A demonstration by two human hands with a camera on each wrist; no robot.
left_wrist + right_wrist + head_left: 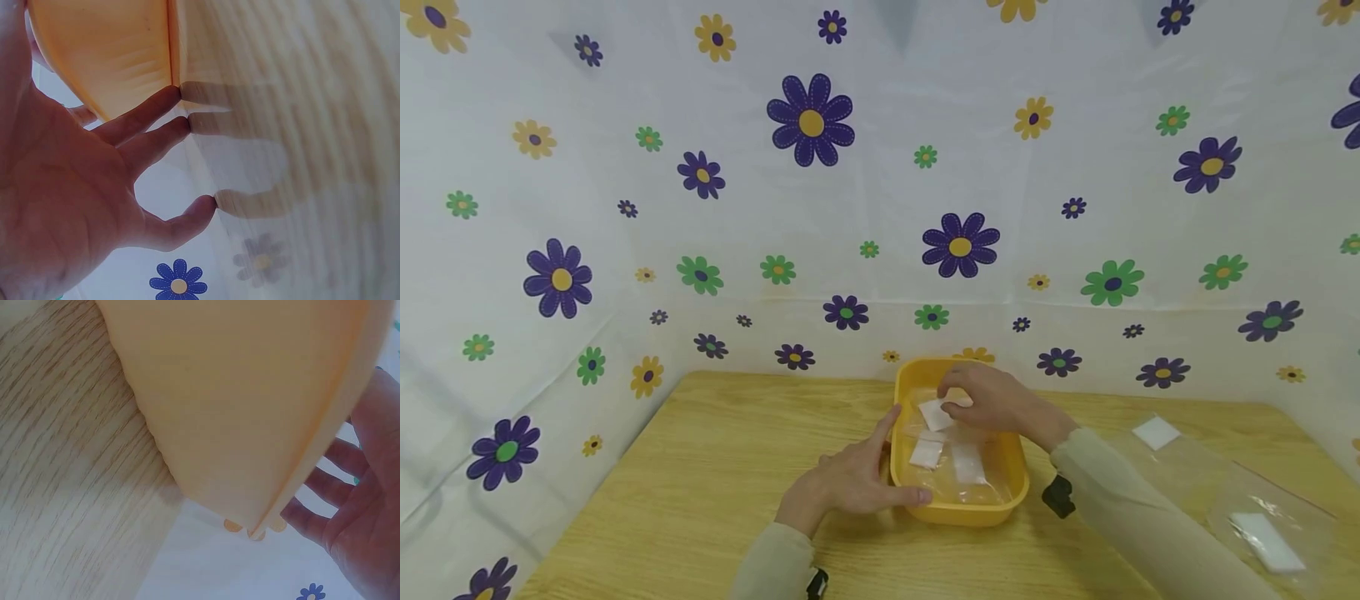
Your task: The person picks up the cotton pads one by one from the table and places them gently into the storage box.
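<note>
Left hand [853, 477] spread loosely against the yellow tub [962, 515], probably to steady it; right hand [988, 396] inside at a white square [932, 415], can't tell if it's pinching.

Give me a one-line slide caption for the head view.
Left hand on a yellow tub, right hand inside at a white square, more white pieces on the table.

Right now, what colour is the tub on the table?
The tub is yellow-orange, clearest in the head view.
</note>
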